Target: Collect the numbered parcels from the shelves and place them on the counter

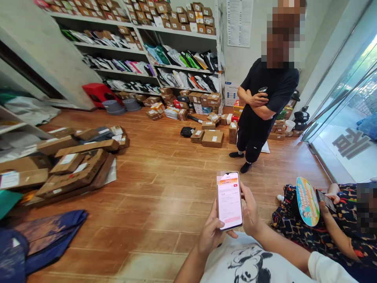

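Note:
A smartphone [229,202] with a lit white and pink screen is held upright in front of my white shirt with a cartoon print. My left hand [211,228] wraps round its lower left side, the thumb lying at the bottom corner of the screen. On the other side, my right hand [249,208] grips the right edge, its fingers partly hidden behind the phone. The text on the screen is too small to read.
Shelves [188,31] full of parcels line the back wall. Cardboard boxes [73,169] lie piled on the floor at left. A person in black [259,94] stands ahead, arms crossed. Another person [338,228] sits at right with a phone and a round fan [308,201].

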`<move>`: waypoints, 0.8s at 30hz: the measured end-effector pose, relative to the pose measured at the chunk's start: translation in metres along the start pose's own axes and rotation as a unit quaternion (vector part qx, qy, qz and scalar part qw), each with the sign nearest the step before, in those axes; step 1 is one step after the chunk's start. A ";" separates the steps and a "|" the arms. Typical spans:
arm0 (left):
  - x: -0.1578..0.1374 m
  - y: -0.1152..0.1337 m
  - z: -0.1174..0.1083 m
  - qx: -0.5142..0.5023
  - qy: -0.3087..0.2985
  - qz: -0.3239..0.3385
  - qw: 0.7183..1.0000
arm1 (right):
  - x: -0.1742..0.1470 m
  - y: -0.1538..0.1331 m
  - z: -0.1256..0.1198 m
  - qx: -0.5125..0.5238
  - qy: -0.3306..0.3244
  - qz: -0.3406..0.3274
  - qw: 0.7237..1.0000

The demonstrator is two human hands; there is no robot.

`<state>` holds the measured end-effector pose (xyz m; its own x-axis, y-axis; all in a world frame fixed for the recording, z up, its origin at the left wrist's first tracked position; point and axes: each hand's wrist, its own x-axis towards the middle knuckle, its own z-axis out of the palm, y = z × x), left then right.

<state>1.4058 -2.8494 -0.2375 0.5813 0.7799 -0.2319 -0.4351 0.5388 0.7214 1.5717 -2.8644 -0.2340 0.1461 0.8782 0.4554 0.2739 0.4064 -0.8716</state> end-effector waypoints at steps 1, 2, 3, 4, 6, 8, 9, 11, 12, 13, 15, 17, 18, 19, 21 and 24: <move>0.000 0.001 0.001 -0.002 -0.003 -0.003 1.000 | 0.000 0.002 0.000 -0.018 -0.001 -0.014 1.000; 0.001 0.003 0.003 -0.005 -0.006 -0.006 1.000 | 0.000 0.004 0.000 -0.038 0.001 -0.031 0.999; 0.001 0.004 0.005 -0.010 -0.007 -0.009 1.000 | 0.000 0.005 0.000 -0.060 0.004 -0.053 0.997; 0.002 0.005 0.006 -0.013 -0.008 -0.011 1.000 | 0.001 0.006 -0.001 -0.082 0.009 -0.079 0.993; 0.005 0.005 0.007 -0.021 0.000 -0.015 1.000 | 0.001 0.006 -0.003 -0.133 0.020 -0.130 0.982; 0.008 0.000 0.006 -0.033 0.013 -0.016 0.999 | 0.002 0.004 -0.005 -0.183 0.016 -0.170 0.968; 0.009 -0.003 0.004 -0.041 0.020 -0.015 0.999 | 0.003 0.002 -0.006 -0.206 0.006 -0.181 0.962; 0.011 -0.008 0.001 -0.057 0.037 -0.006 0.998 | 0.003 -0.001 -0.008 -0.240 -0.025 -0.184 0.953; 0.010 -0.009 0.001 -0.062 0.043 0.000 0.997 | 0.004 -0.002 -0.008 -0.251 -0.042 -0.177 0.951; 0.010 -0.009 0.001 -0.063 0.046 0.003 0.997 | 0.004 -0.002 -0.007 -0.257 -0.056 -0.167 0.950; 0.008 -0.006 0.003 -0.061 0.044 0.006 0.997 | 0.003 0.000 -0.006 -0.249 -0.066 -0.153 0.954; 0.007 0.000 0.005 -0.051 0.035 -0.004 0.998 | 0.002 0.003 -0.004 -0.211 -0.055 -0.138 0.966; 0.006 0.004 0.006 -0.044 0.031 -0.012 0.998 | 0.003 0.004 -0.002 -0.177 -0.044 -0.120 0.976; 0.006 0.007 0.006 -0.037 0.029 -0.016 0.999 | 0.003 0.005 0.001 -0.134 -0.033 -0.090 0.986; 0.005 0.014 0.004 -0.027 0.033 -0.015 0.999 | 0.004 0.003 0.009 -0.026 -0.027 0.000 0.999; -0.002 0.022 -0.003 -0.024 0.059 0.000 0.998 | 0.005 -0.001 0.030 0.140 -0.048 0.132 0.980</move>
<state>1.3933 -2.8379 -0.2234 0.4975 0.8106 -0.3088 -0.4688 0.5508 0.6906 1.5437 -2.8530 -0.2359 0.0831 0.9762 0.2001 -0.0351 0.2035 -0.9784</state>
